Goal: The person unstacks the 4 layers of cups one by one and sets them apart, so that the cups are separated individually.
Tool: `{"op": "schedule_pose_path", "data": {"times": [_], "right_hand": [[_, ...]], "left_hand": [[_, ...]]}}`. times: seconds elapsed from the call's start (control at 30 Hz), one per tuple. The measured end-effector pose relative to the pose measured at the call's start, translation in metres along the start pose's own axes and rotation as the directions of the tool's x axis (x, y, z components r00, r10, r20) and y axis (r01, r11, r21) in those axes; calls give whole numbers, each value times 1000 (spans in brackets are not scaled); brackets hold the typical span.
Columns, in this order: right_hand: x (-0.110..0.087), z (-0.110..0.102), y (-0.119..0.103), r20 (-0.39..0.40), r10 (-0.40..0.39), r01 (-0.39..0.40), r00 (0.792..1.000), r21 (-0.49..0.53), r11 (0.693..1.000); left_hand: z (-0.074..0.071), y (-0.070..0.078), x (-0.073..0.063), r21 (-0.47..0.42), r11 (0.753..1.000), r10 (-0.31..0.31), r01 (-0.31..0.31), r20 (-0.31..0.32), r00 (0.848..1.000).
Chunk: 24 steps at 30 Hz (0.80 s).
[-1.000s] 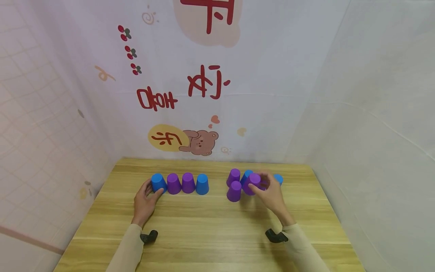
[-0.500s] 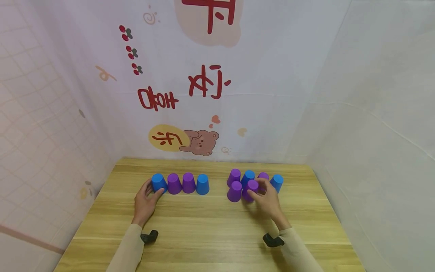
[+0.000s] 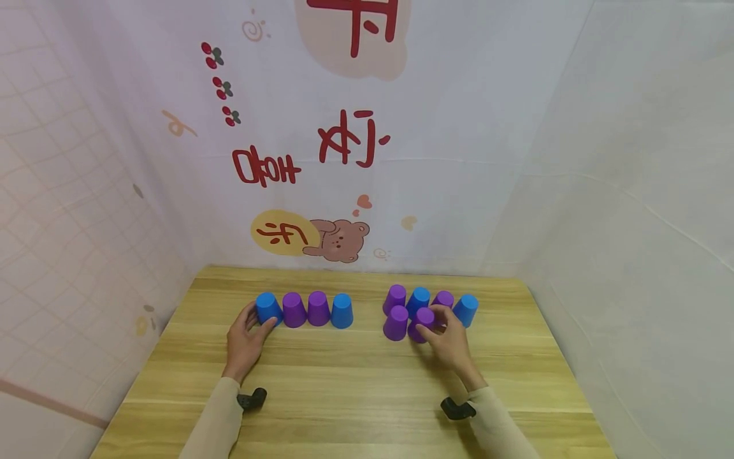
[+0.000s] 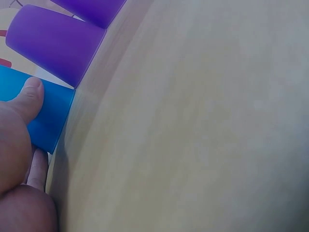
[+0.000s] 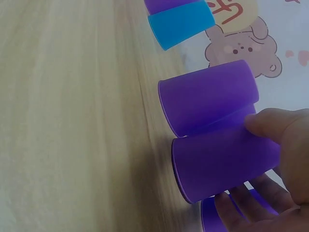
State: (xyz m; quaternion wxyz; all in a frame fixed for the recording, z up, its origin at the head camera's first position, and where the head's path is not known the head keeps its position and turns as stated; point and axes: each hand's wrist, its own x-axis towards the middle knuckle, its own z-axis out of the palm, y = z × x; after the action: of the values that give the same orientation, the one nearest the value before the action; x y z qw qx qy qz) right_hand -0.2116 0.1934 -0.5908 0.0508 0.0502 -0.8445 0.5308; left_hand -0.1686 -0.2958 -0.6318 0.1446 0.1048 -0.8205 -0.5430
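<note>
In the head view my left hand [image 3: 245, 341] holds the blue cup [image 3: 267, 308] at the left end of a row, thumb in front and fingers round its far side. That row goes on with two purple cups [image 3: 294, 310] and a blue cup [image 3: 342, 311], all upside down. My right hand [image 3: 451, 341] grips a purple cup [image 5: 224, 162] between thumb and fingers, beside another purple cup [image 3: 396, 323]. Behind these two stand a purple cup [image 3: 394, 299], a blue cup [image 3: 418, 301], a partly hidden purple cup [image 3: 443, 298] and a blue cup [image 3: 467, 310].
The wooden table [image 3: 344, 395] runs up to a white printed cloth [image 3: 459, 159] at the back, with cloth at both sides. A gap of table separates the left row from the right group. Each wrist carries a black mount [image 3: 252, 400].
My right hand has brought its purple cup down and toward me, beside the other front purple cup. The back purple and right blue cups show more now. My left hand stays put.
</note>
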Motion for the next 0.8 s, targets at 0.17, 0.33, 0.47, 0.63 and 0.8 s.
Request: {"op": "schedule_pose_path", "data": {"times": [0.17,0.33,0.47,0.63,0.8], "right_hand": [[0,2,0,1,4,-4,1000,7,1000],[0,3,-2,1,11,-11,1000,12,1000],[0,3,-1,6,5,-5,1000,19,1000],[0,3,0,9,-4,4,1000,19,1000],[-1,3,1,6,-9,9,1000,19,1000]], "left_hand": [[1,-1,1,5,1000,2,-2,-5,1000],[2,-3,2,11,1000,13,-13,-8,1000],[2,-3,2,14,1000,12,-12,-7,1000],[1,-2,2,13,1000,6,-6,-2,1000],[1,-2,1,10,1000,2,-2,-1,1000]]}}
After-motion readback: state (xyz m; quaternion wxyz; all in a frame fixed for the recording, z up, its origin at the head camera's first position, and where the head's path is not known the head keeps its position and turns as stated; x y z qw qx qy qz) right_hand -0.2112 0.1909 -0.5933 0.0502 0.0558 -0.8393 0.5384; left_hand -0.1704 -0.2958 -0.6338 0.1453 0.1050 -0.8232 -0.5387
